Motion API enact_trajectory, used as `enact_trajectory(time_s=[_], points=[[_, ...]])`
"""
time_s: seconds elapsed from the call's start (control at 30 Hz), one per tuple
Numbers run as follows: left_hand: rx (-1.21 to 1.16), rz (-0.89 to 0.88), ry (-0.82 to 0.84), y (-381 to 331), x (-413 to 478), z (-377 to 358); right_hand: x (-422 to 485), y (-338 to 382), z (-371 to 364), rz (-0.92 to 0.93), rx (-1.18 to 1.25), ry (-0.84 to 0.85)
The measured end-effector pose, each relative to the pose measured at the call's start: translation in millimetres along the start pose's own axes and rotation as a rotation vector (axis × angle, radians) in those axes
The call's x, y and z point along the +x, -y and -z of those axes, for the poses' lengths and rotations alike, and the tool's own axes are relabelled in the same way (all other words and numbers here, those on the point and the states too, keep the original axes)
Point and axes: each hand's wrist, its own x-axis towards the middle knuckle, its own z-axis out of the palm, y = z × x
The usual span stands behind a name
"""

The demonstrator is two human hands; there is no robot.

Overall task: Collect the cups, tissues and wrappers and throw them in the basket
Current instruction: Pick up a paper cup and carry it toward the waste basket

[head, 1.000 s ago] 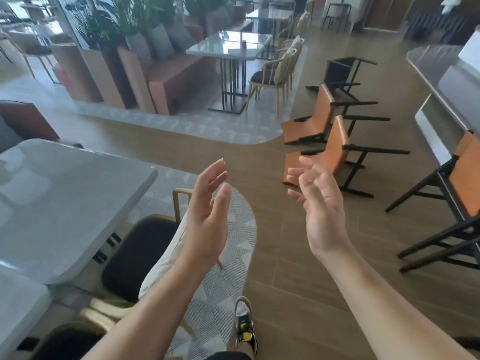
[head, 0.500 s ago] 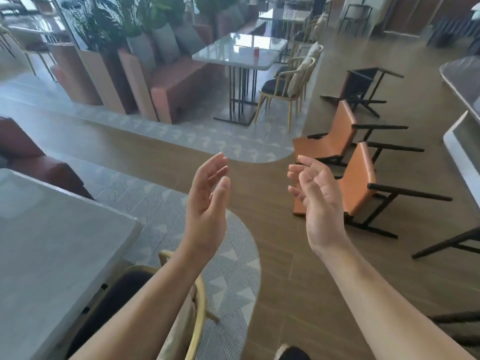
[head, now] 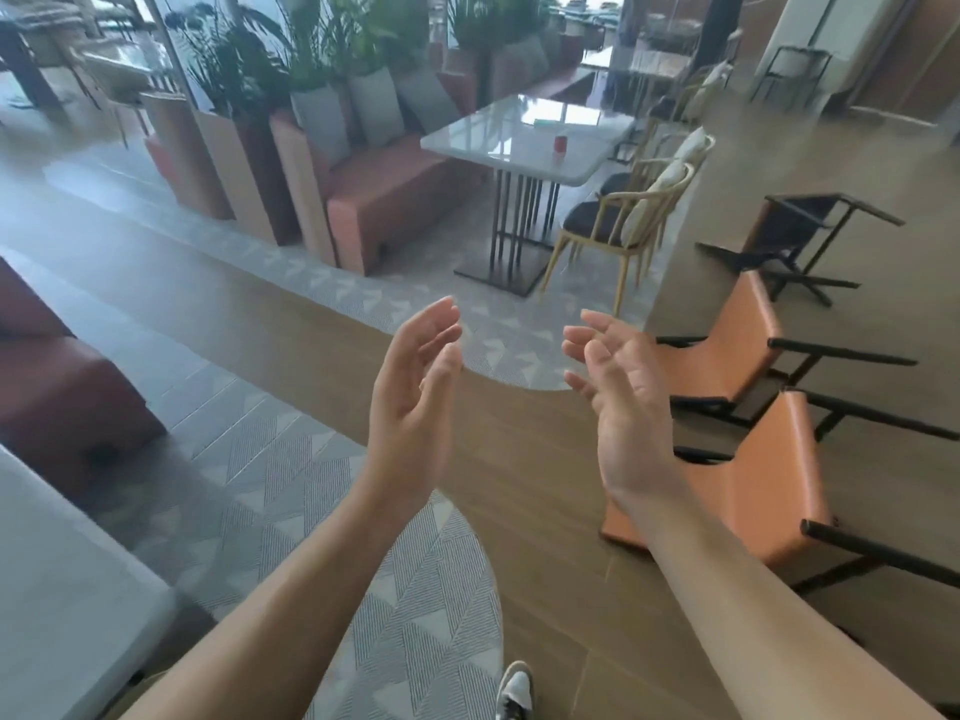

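Hands hold nothing. The left hand (head: pixel 410 407) and the right hand (head: pixel 628 407) are both up in front. Their fingers are loose and a little bent, and the palms face each other with a gap between them. They look the same as half a second ago.

The room around them is different. The white table (head: pixel 524 142) is closer and bigger now. The grey table (head: pixel 62 589) low on the left takes up less of the view. A shoe (head: pixel 514 691) now shows at the bottom edge.

A small red cup (head: pixel 559 145) stands upright on the white table, far ahead of the hands. A wooden chair (head: pixel 608 220) with a dark seat sits just beside that table. The nearer orange chair (head: pixel 769 491) and the farther orange chair (head: pixel 727 356) stand on the brown floor to the right.
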Motion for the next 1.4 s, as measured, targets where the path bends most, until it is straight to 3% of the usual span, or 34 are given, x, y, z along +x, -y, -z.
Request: enact_trajectory(time_s=[0.4,1.07,1.4], points=[[-0.015,-0.046,-0.024,79,218,-87,254,-36,29,0.050,0.018,0.005],[0.024,-0.109,0.088,251,671,-135,693,-151,-42,0.088,0.028,-0.135],[-0.012,-0.118,0.114,356,874,-231,920,-228,-14,0.108,0.018,-0.154]])
